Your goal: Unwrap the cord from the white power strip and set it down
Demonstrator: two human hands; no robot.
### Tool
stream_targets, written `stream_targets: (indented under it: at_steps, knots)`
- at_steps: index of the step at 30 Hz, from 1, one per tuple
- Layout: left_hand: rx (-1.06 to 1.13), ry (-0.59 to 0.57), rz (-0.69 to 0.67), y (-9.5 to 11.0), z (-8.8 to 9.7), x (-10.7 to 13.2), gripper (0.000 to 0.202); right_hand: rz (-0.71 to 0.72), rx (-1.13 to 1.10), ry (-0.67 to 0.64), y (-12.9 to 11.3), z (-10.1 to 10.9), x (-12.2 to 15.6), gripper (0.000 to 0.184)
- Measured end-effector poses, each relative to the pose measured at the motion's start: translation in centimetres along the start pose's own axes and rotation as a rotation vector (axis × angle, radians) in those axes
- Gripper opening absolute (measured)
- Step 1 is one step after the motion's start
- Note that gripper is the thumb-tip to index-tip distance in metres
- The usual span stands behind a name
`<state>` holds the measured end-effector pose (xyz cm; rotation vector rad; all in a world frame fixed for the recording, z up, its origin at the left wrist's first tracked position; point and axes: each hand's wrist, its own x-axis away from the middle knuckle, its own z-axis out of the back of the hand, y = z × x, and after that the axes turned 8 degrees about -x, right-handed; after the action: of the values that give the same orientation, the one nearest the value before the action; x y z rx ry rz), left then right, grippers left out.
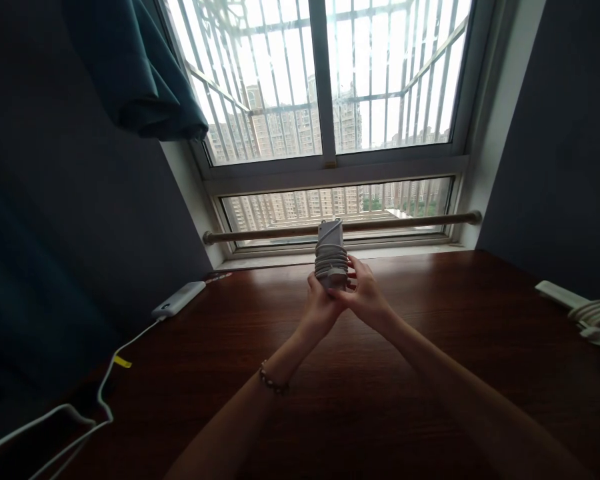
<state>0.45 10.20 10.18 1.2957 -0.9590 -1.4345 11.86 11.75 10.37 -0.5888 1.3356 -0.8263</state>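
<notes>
Ten fingers cannot all be counted here, but both hands are closed about one object: the left hand (pixel 323 308) cups its lower left edge with the fingers mostly hidden, while the right hand (pixel 370 297) has its fingers bent along the right edge and its thumb across the bottom, pinching that end. The object is one pale power strip (pixel 331 235), held at the centre of the frame, lengthwise up the picture, with one cord (pixel 331 257) wound about it in several turns; the exact number is hard to tell. The hands cover parts of its lower end, and the strip itself blocks the view of the middle of one horizontal rail (pixel 405 223). One beaded bracelet (pixel 274 380) circles the left wrist. Beneath spreads one dark reddish-brown wooden surface (pixel 430 320). Toward the left of the frame lies one white box-like device (pixel 179 300), joined to a white cable (pixel 130 343) bearing one yellow tag (pixel 123 362); more white cable loops fill the lower left corner. At the right edge is a second pale strip (pixel 563 293) with cord wound on it, cut off by the frame. Behind, one window (pixel 323 100) shows two large upper panes and one low pane, with bars and tall buildings beyond. One blue-green curtain (pixel 140 80) hangs at upper left, covering the window's edge.
</notes>
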Motion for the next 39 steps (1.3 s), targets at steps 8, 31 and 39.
stream_targets:
  at_steps: [8,31,39]
  knots:
    - [-0.906,0.297,-0.361,0.1,0.1,0.8,0.074,0.143,0.563,0.019,-1.7,-0.1,1.3,0.042]
    - [0.763,-0.449,0.340,4.6,4.6,0.0,0.040,0.086,-0.287,0.267,-1.9,2.0,-0.8,0.028]
    - [1.249,-0.487,0.436,5.1,3.5,1.9,0.040,-0.387,-0.974,0.011,-0.8,0.5,-0.5,0.034]
